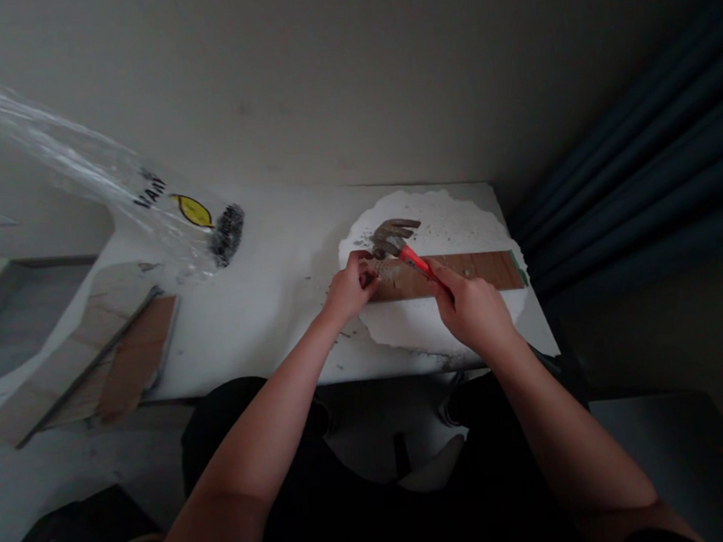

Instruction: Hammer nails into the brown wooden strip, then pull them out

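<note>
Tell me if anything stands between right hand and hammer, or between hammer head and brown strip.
Nothing visible separates the right hand from the hammer it grips. The left hand is close by the hammer's head, at the left end of the brown strip; whether it lies between them, this view can't settle.

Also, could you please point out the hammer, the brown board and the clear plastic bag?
Hammer [412, 258], head view: on its red handle.
Brown board [488, 272], head view: on its top face, toward the green-edged end.
Clear plastic bag [193, 210], head view: on its yellow print.
</note>
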A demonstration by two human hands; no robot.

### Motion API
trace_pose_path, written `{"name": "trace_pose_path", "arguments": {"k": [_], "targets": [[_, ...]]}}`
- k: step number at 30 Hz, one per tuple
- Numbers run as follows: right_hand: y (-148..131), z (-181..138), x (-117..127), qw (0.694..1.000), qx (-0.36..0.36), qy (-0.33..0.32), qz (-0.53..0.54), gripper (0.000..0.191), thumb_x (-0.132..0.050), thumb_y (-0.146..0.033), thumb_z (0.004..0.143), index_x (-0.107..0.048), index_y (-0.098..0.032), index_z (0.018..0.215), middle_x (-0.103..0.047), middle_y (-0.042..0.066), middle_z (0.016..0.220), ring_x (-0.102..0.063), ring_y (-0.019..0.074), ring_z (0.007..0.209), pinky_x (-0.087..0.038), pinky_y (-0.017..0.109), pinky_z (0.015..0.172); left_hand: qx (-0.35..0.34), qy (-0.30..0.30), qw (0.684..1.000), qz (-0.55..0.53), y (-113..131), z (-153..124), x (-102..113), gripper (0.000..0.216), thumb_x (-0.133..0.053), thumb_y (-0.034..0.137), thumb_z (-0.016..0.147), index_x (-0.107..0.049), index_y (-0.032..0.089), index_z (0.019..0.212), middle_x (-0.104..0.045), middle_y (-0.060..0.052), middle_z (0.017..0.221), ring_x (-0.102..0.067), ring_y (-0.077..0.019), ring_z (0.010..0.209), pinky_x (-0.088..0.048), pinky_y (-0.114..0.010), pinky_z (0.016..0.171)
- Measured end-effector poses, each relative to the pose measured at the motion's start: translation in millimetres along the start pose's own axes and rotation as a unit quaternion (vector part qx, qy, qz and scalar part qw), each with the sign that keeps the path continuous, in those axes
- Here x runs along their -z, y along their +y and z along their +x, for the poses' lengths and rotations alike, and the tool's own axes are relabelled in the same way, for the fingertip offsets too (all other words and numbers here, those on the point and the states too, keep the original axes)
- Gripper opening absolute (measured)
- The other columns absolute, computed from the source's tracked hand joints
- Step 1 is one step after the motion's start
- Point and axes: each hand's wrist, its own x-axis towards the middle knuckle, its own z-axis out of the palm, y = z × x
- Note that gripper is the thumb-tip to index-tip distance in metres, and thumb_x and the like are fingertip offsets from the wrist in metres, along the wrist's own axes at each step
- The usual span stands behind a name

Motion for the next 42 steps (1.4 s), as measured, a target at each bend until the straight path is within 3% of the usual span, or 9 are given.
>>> {"name": "trace_pose_path", "arguments": {"k": [9,20,25,29,42], "targets": [[-3.0,-1.1,-1.6,1.000,0.011,0.013,0.006,0.051,-0.035,-0.037,0.104,-0.045,-0.031,0.153,-0.077,0.010,0.094,-0.073,0.0264,0.076,-0.053,0.036,0.069,0.001,-0.007,1.000,-0.008,-1.7,0.2,-0.8,0.049,-0.064,0.023,0.083,-0.041,0.022,0.126,-0.070,0.001,0.087,-0.058,-0.0126,0.066,-0.043,-0.027,0.065],[-2.7,1.4,-2.1,1.000,0.008,-0.021,-0.014,0.050,-0.034,-0.038,0.104,-0.047,-0.030,0.152,-0.077,0.011,0.096,-0.073,0.0265,0.077,-0.054,0.036,0.070,0.000,-0.004,1.000,0.018,-1.3,0.8,-0.8,0.047,-0.065,0.021,0.082,-0.043,0.023,0.124,-0.069,0.002,0.083,-0.061,-0.0142,0.068,-0.043,-0.027,0.066],[-1.4,1.4,-2.5,1.000,0.011,-0.013,-0.011,0.052,-0.033,-0.038,0.104,-0.042,-0.031,0.155,-0.077,0.011,0.100,-0.073,0.0262,0.080,-0.054,0.036,0.073,0.002,-0.001,1.000,0.016,-2.6,0.9,-1.3,0.048,-0.064,0.022,0.083,-0.042,0.024,0.125,-0.070,0.001,0.085,-0.060,-0.0140,0.066,-0.043,-0.027,0.066],[-2.4,0.9,-2.6,0.999,0.012,-0.035,-0.017,0.050,-0.036,-0.038,0.103,-0.049,-0.030,0.150,-0.077,0.011,0.098,-0.073,0.0264,0.079,-0.054,0.036,0.072,0.006,-0.007,1.000,0.024,-1.7,0.6,-0.9,0.049,-0.066,0.025,0.082,-0.043,0.023,0.126,-0.068,0.001,0.079,-0.061,-0.0164,0.067,-0.043,-0.028,0.065],[3.6,2.3,-4.6,1.000,0.011,-0.009,-0.013,0.052,-0.033,-0.039,0.104,-0.044,-0.029,0.154,-0.077,0.010,0.096,-0.072,0.0261,0.078,-0.054,0.036,0.073,-0.001,-0.010,1.000,-0.013,-1.9,-1.7,-2.6,0.048,-0.063,0.020,0.080,-0.045,0.024,0.125,-0.068,0.002,0.086,-0.059,-0.0133,0.068,-0.044,-0.027,0.065]]}}
